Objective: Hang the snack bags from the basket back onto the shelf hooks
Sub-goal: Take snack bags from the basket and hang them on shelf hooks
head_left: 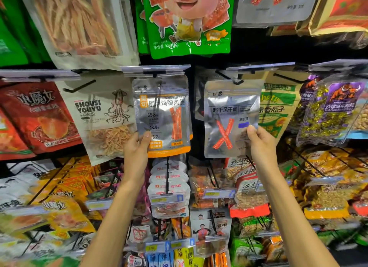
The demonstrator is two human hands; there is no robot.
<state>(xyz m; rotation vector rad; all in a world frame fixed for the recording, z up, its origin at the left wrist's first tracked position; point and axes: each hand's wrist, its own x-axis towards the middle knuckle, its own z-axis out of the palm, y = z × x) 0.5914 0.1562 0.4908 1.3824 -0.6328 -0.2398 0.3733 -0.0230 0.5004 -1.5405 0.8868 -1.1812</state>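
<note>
The left hand (137, 147) pinches the low corner of the orange bag (165, 111). The right hand (258, 141) pinches the side of the red-cross bag (227, 115). Both bags stand tall above the hands. The red-cross bag leans a little, its top right at the hook (238, 82) tip.

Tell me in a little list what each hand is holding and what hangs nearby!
left hand: pinches the lower left corner of the orange-bottomed silver bag
right hand: pinches the lower right edge of the silver bag with crossed red sticks
both bags: tops up at the shelf hooks; fully hung or not, cannot tell
left neighbour: squid bag
above: green pig bag
</note>
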